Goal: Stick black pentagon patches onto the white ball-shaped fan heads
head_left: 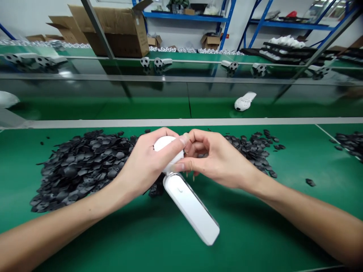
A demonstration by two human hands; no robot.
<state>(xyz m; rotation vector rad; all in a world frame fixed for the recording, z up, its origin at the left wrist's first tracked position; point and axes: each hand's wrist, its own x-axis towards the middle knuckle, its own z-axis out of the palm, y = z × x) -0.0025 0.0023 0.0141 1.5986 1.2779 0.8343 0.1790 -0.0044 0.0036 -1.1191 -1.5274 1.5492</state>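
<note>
A white plastic device with a round head and a long flat handle point(193, 209) is held up over the green work surface. Its handle slants down to the right. My left hand point(149, 162) is wrapped round the head, with the thumb across it. At the head's right side, my right hand point(218, 156) is closed, thumb against the neck and curled fingertips meeting my left thumb. Whether a small part is between those fingertips is hidden. Behind my left wrist lies a big heap of small black plastic pieces point(82, 166); a smaller black heap point(252, 149) shows beyond my right hand.
More black pieces point(351, 143) lie at the far right, and one loose piece point(310, 182) lies nearer. Beyond a white rail point(181, 122), a belt point(141, 107) carries another white device point(244, 102). Black-and-white ball-shaped units point(163, 62) stand on a ledge near a cardboard box point(113, 34).
</note>
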